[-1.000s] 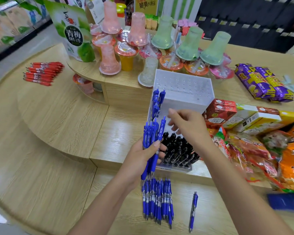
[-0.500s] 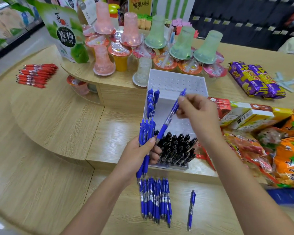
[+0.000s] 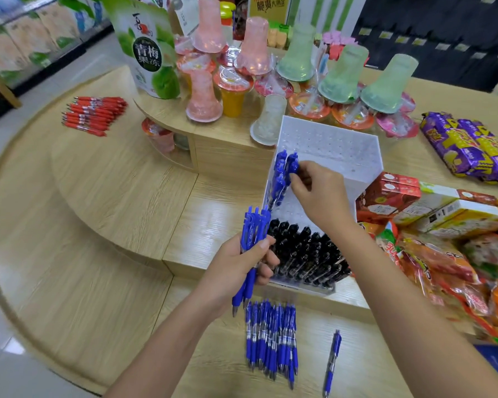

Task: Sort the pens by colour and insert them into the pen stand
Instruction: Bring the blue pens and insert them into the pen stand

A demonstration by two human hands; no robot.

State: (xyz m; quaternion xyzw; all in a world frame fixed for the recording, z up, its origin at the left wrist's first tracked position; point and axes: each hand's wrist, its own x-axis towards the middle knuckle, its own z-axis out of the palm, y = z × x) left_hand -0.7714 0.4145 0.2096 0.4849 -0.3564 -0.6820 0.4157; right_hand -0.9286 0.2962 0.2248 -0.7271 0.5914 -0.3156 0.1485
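Now seating a blue pen in the stand

My right grip (image 3: pixel 319 193) pinches a blue pen (image 3: pixel 292 166) at the pen stand's (image 3: pixel 331 145) ten o'clock corner. My left grip (image 3: pixel 242 262) is wrapped round a blue bundle (image 3: pixel 253 225) at its seven o'clock. Next, I judge: push it home, then draw another. The hole and pen tip are hidden behind neighbouring pens (image 3: pixel 279 179); black pens (image 3: pixel 305 251) fill its six o'clock end.

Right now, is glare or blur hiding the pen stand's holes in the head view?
Head view: pen stand bright, back holes faint but readable; glare streaks the wooden shelf beside it; right hand and its blue pen fairly sharp; frame edges blur and bow.
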